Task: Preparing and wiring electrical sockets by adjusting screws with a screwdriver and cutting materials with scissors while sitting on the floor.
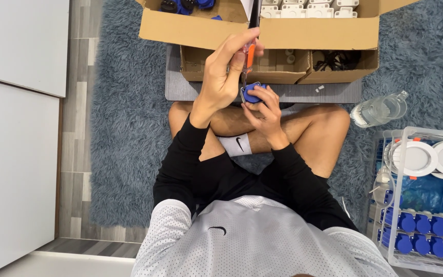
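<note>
While the person sat cross-legged on the grey-blue rug [124, 154], the left hand [221, 77] was closed round a small screwdriver w/ an orange-and-clear handle [250, 53], fingers pinched near the top of the handle, shaft pointing straight down. The right hand [265, 110] was wrapped round a small blue plastic part [252, 92], cupping it from below & the side, just above the crossed shins and just in front of the near edge of the grey mat [303, 92]. The tip met the blue part's upper face; whether it sat in a screw head was too small to tell.

To do this well, I judged: keep the shaft upright & in line w/ the fastener, press down lightly before turning, and brace the right wrist on the leg so the part couldn't twist. A tilted driver would likely slip off and mark the plastic or jab a finger, so the right fingers were best kept clear of the tip.

Around them: open cardboard boxes [196, 31] stood along the far edge of the mat, w/ white parts in one and blue parts at the far left corner of another. A clear plastic bottle [380, 109] lay on the rug to the right; beside it a clear bin [421, 205] held white round discs [419, 158] & rows of blue caps [429, 225]
</note>
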